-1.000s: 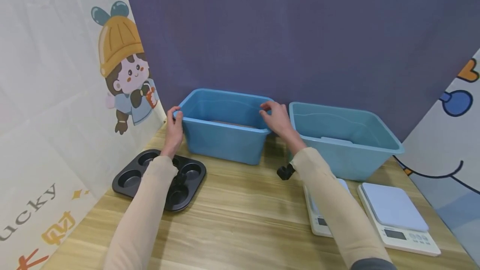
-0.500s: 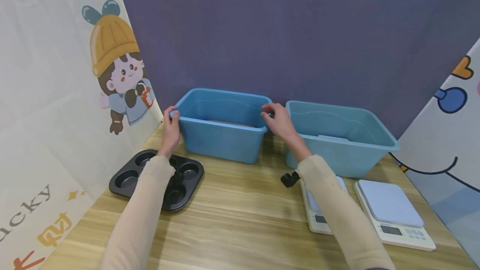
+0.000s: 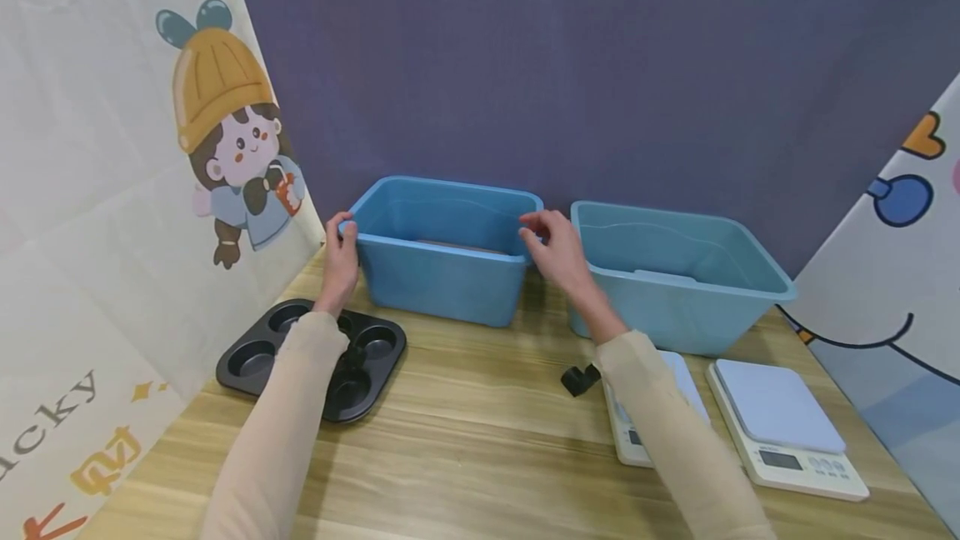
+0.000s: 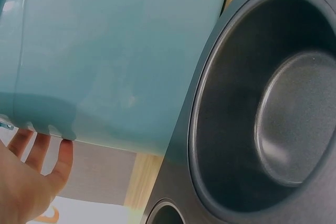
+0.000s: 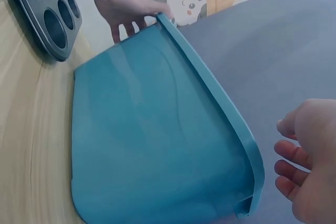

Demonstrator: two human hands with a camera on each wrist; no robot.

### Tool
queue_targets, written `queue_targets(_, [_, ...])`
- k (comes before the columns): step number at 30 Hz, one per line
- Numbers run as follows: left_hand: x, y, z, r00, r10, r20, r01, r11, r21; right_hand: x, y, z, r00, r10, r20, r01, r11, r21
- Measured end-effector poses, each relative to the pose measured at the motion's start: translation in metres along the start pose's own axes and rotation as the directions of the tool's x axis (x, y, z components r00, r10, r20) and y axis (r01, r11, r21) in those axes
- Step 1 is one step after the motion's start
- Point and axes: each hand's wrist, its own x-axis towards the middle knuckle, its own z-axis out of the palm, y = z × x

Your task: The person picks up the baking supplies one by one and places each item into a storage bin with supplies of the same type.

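Note:
A blue plastic bin (image 3: 442,282) stands against the back cloth, with a strip of something brownish (image 3: 461,247) showing low inside. My left hand (image 3: 339,265) holds the rim at its left end; in the right wrist view the left hand's fingers (image 5: 128,29) lie against the bin's outer wall. My right hand (image 3: 560,255) hovers by the right end of the rim, its fingers loosely bent. A gap shows between that right hand (image 5: 315,166) and the bin wall (image 5: 147,129) in the right wrist view, and nothing is in its fingers.
A dark muffin pan (image 3: 375,373) lies beneath my left forearm. Right of the blue bin stands a paler teal bin (image 3: 667,315). Two white kitchen scales lie in front of it, one scale (image 3: 622,432) partly hidden by my right sleeve, the other scale (image 3: 783,407) farther right.
The head view has turned slightly right, so everything shifts a little left. My right hand has eased slightly down and toward me beside the rim. The left hand stays at the bin's left end.

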Motion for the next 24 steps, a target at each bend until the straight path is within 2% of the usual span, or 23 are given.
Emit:
queue_targets(2, [-0.001,0.004,-0.001,1.000,-0.009,0.011,0.010,1.000,-0.011,-0.003,-0.003,0.000,1.000,0.000,-0.004,0.000,1.000,0.010])
queue_targets(9, [-0.018,0.036,-0.003,0.999,-0.021,0.028,0.021,1.000,-0.003,-0.011,-0.014,0.001,1.000,-0.009,-0.001,0.009,0.999,0.035])
queue_targets(13, [-0.022,0.043,-0.001,0.999,-0.021,0.025,0.021,1.000,0.012,-0.015,-0.018,0.002,1.000,-0.031,-0.002,0.031,0.999,0.039])
queue_targets(18, [-0.020,0.040,0.000,0.999,-0.028,0.030,0.028,1.000,0.003,-0.020,-0.021,0.006,0.999,-0.052,-0.016,0.053,0.997,0.055])
queue_targets(24, [-0.005,0.013,0.003,0.999,-0.043,0.013,0.043,0.999,-0.008,-0.025,-0.023,0.012,1.000,-0.030,0.003,0.030,0.996,0.088])
